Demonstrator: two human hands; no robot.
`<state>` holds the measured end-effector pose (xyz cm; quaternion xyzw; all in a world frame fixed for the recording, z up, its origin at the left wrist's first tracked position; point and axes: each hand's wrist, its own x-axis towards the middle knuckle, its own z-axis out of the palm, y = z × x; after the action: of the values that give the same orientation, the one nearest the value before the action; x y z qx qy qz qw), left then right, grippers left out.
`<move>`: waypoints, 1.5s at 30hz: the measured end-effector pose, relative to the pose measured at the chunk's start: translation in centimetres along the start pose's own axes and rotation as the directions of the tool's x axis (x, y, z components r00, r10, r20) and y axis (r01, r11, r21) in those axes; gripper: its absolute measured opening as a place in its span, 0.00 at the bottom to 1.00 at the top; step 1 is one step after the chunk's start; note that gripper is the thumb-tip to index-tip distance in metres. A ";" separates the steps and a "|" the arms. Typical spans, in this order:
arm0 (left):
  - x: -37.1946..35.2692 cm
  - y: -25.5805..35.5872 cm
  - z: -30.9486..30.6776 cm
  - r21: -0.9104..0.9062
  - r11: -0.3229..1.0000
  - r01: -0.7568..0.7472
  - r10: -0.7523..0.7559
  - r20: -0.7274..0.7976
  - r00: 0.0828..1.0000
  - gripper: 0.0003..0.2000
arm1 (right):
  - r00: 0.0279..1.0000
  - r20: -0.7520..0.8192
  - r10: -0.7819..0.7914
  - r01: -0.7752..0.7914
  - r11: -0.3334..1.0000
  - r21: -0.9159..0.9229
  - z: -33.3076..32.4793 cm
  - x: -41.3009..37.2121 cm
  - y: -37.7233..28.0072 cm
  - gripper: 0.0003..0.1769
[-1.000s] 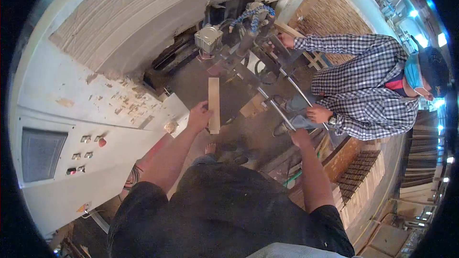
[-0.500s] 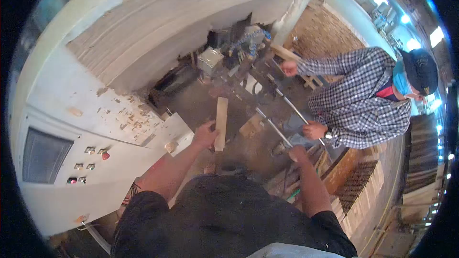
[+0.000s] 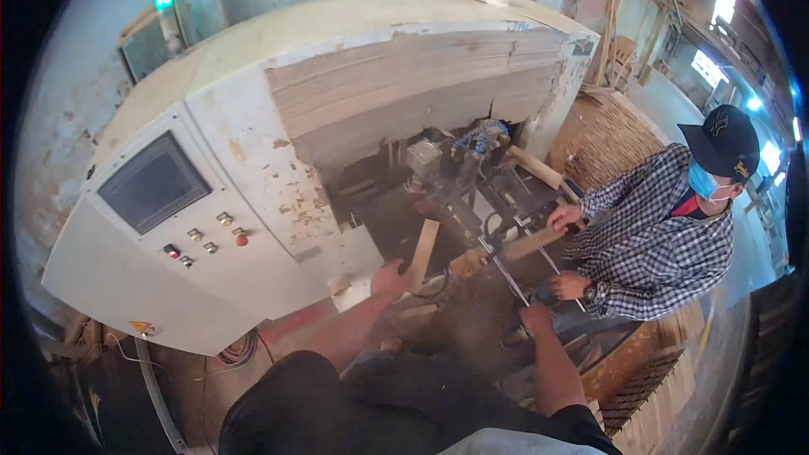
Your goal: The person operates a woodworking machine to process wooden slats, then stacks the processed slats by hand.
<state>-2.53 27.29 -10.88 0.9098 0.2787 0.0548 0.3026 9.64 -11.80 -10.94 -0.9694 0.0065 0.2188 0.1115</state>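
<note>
My left hand [image 3: 390, 281] is closed round the lower end of a short wooden board [image 3: 423, 251], which tilts up and to the right. My right hand [image 3: 535, 318] grips the near end of a metal rod [image 3: 505, 275] that runs back toward the machine parts [image 3: 459, 181]. Another wooden piece [image 3: 533, 244] lies across the rods, near a co-worker's hand [image 3: 565, 216]. The co-worker's other hand [image 3: 570, 286] is beside the end of a second rod [image 3: 548, 259], to the right of my right hand.
A large pale machine cabinet [image 3: 253, 274] with a dark screen [image 3: 155, 183] and buttons stands at the left. The co-worker [image 3: 653, 232], in a checked shirt, cap and mask, is at the right. Stacked wood [image 3: 670, 392] lies at the lower right.
The head view has shifted, showing more of the cabinet and wall. The board in my left hand now leans right. A wooden piece now shows across the rods by the co-worker's hand.
</note>
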 end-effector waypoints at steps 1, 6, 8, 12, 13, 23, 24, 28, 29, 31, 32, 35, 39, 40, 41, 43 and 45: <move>-0.6 -0.8 0.1 -0.081 0.997 0.001 -0.004 -0.036 0.999 0.25 | 1.000 -0.029 0.011 -0.010 0.998 0.056 0.4 0.5 0.5 0.28; -8.3 -6.3 -0.6 -0.122 0.992 -0.033 0.024 -0.071 0.997 0.25 | 0.993 -0.054 -0.107 0.110 0.992 0.058 1.6 2.0 1.9 0.24; -10.7 -14.7 3.5 0.038 0.976 -0.216 0.214 0.053 0.975 0.25 | 0.984 -0.034 -0.172 0.173 0.985 0.025 2.0 2.8 2.2 0.23; -17.6 -26.2 6.9 0.009 0.993 -0.116 0.094 0.526 0.845 0.24 | 0.960 -0.049 -0.275 0.267 0.955 -0.132 4.5 6.8 4.6 0.23; -20.6 -28.3 6.6 0.060 0.993 -0.098 0.049 0.553 0.832 0.24 | 0.934 -0.021 -0.357 0.342 0.911 -0.230 5.3 7.8 5.0 0.24; -32.0 -37.0 2.1 0.488 0.873 -0.023 -0.381 0.709 0.593 0.23 | 0.976 -0.013 -0.216 0.210 0.961 -0.181 8.0 13.0 7.9 0.24; -31.7 -37.6 3.1 0.484 0.875 -0.004 -0.385 0.701 0.601 0.23 | 0.981 -0.079 -0.177 0.162 0.972 -0.170 7.9 12.7 7.7 0.20; -27.4 -34.9 4.3 0.084 0.995 0.049 -0.094 0.708 0.700 0.22 | 0.709 0.169 -0.684 0.528 0.356 -0.771 5.9 12.0 7.7 0.16; -26.8 -34.7 5.7 -0.152 0.988 0.001 0.096 0.630 0.770 0.22 | 0.762 0.157 -0.628 0.527 0.463 -0.713 5.7 11.7 7.8 0.16; -26.6 -35.2 5.5 -0.365 0.929 -0.068 0.254 0.489 0.834 0.22 | 0.930 0.025 -0.367 0.322 0.780 -0.537 7.0 13.1 7.8 0.15; -27.3 -35.6 5.1 -0.367 0.929 -0.050 0.233 0.471 0.851 0.22 | 0.991 -0.061 -0.121 0.089 0.919 -0.384 8.1 14.5 8.0 0.14; -29.3 -36.0 3.4 -0.368 0.930 -0.007 0.177 0.430 0.885 0.21 | 0.914 -0.033 -0.404 0.303 0.735 -0.606 8.2 15.1 9.2 0.15; -31.3 -35.5 1.9 -0.370 0.928 0.034 0.126 0.400 0.908 0.21 | 0.961 -0.030 -0.274 0.222 0.832 -0.509 6.8 12.4 7.7 0.17; -30.7 -35.0 0.7 -0.371 0.928 0.042 0.116 0.394 0.912 0.21 | 0.962 -0.028 -0.271 0.221 0.837 -0.501 6.6 11.5 6.9 0.17; -30.5 -34.7 -0.2 -0.371 0.927 0.050 0.106 0.388 0.915 0.21 | 0.978 -0.171 -0.116 0.057 0.947 -0.317 6.0 9.2 5.4 0.17; -29.9 -33.7 -1.3 -0.372 0.926 0.066 0.088 0.381 0.920 0.21 | 0.960 -0.269 0.078 -0.106 0.990 -0.093 4.1 6.1 3.6 0.18; -29.2 -32.6 -2.4 -0.369 0.926 0.077 0.073 0.375 0.924 0.21 | 0.970 -0.034 -0.240 0.188 0.832 -0.523 3.5 6.0 3.8 0.21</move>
<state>-43.14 34.35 -25.87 0.8274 0.1996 -0.0711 0.5200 13.33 -14.56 -17.41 -0.9677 -0.1553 0.1510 -0.1287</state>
